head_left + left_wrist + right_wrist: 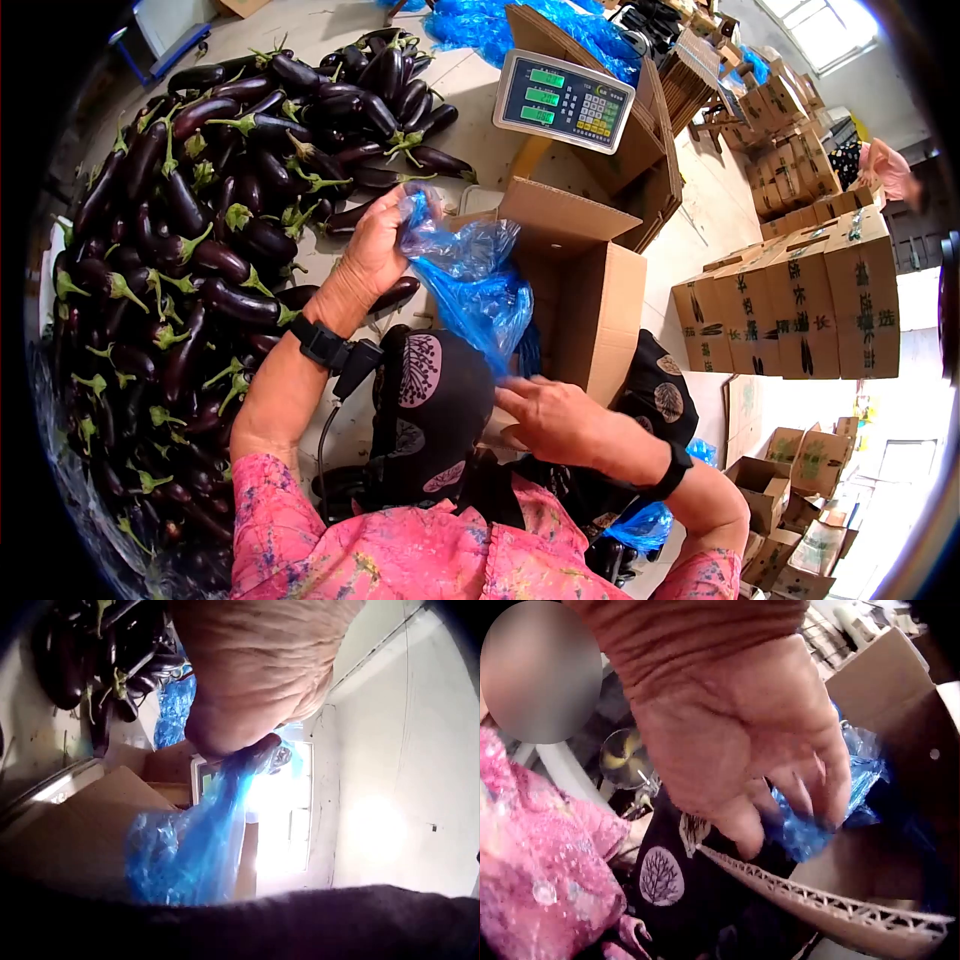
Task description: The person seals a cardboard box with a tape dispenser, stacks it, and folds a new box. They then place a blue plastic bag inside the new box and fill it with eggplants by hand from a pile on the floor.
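Note:
A crumpled blue plastic bag [470,300] stretches between both hands, over the near side of an open cardboard box [612,310]. My left hand [375,245] pinches the bag's upper end; in the left wrist view the bag [202,847] hangs from the fingers of that hand [262,675]. Lower down, my right hand [575,425] is at the bag's other end. The right wrist view shows this hand [742,742] with curled fingers against the blue plastic [806,825], above the box flap's edge [817,900]. More blue plastic lies inside the box.
A large heap of eggplants [230,230] covers the left side. Behind the box stand a scale display [563,100] and flattened cardboard [655,180]. Closed, printed boxes [790,305] are stacked at the right, with open boxes [760,490] below. Another person [885,170] is at the upper right.

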`<action>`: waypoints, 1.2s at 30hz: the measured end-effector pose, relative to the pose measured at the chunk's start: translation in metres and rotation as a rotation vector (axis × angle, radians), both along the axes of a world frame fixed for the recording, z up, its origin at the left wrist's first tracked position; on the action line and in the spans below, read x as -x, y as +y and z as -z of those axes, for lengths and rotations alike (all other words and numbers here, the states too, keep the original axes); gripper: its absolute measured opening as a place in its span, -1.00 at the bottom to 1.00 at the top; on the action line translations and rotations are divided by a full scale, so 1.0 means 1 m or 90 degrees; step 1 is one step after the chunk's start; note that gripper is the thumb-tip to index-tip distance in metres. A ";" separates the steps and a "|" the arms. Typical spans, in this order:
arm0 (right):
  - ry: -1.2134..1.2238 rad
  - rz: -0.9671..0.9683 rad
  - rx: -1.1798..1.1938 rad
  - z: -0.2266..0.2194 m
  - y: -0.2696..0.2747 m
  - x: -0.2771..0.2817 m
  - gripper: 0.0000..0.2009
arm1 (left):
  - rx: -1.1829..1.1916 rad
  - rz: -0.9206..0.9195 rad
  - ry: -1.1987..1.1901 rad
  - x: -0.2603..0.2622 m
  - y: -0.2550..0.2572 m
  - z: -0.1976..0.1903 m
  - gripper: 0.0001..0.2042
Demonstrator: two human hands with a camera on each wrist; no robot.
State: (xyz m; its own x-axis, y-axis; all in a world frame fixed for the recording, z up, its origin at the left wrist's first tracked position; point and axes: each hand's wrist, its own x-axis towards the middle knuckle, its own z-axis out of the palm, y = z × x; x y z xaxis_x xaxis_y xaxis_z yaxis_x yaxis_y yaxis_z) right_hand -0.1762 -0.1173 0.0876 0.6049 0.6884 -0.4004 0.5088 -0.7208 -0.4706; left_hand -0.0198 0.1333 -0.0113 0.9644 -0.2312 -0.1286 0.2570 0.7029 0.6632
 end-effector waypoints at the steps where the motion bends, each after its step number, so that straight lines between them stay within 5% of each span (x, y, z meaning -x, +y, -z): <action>1: 0.110 0.009 0.068 -0.002 -0.002 -0.006 -0.66 | -0.030 -0.029 0.024 0.001 0.000 -0.005 -0.85; 2: 0.080 -0.009 -0.042 0.006 -0.012 -0.017 -0.74 | -0.048 -0.013 -0.005 0.001 0.003 -0.003 -0.85; 4: 0.049 0.217 -0.200 -0.001 -0.024 -0.037 -0.82 | -0.087 0.019 -0.059 0.003 0.013 0.003 -0.86; 6: -0.035 0.306 -0.220 -0.003 -0.029 -0.067 -0.80 | -0.114 0.054 -0.046 0.012 0.018 -0.005 -0.87; 8: -0.227 0.290 -0.085 -0.007 -0.009 -0.086 -0.69 | -0.121 0.079 -0.057 0.019 0.018 -0.008 -0.88; 11: -0.466 0.103 -0.198 0.017 0.024 -0.122 -0.48 | -0.148 0.066 -0.075 0.028 0.009 -0.014 -0.88; 14: -0.308 0.008 -0.099 0.049 0.041 -0.147 -0.54 | -0.149 0.059 -0.095 0.033 0.013 -0.027 -0.83; 15: -0.247 0.000 -0.061 0.059 0.037 -0.151 -0.73 | -0.152 0.048 -0.098 0.034 0.016 -0.032 -0.83; 18: -0.086 0.165 -0.240 0.053 -0.005 -0.140 -0.90 | -0.240 -0.046 -0.125 0.032 0.038 -0.027 -0.87; 20: -0.160 0.155 -0.236 0.017 -0.033 -0.124 -0.91 | -0.357 -0.131 -0.139 0.023 0.049 0.002 -0.88; 24: -0.072 0.267 -0.295 -0.028 -0.051 -0.096 -0.86 | -0.458 -0.202 -0.152 0.012 0.036 0.024 -0.89; 28: 0.043 0.452 -0.406 -0.034 -0.071 -0.098 -0.77 | -0.366 -0.302 -0.124 -0.004 0.010 0.013 -0.89; 33: 0.055 0.576 -0.486 -0.053 -0.079 -0.092 -0.79 | -0.431 -0.274 -0.161 -0.012 0.011 -0.001 -0.89; 36: -0.057 0.463 -0.408 -0.075 -0.085 -0.098 -0.77 | -0.498 -0.269 -0.188 -0.019 0.013 -0.015 -0.89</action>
State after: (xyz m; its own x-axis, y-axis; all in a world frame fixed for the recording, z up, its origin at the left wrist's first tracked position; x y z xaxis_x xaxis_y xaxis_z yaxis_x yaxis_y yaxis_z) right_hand -0.0779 -0.2027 0.1629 0.9786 0.2055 -0.0122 0.0930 -0.4940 -0.8645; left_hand -0.0005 0.1462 0.0041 0.9670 0.1946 0.1647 -0.1729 0.0256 0.9846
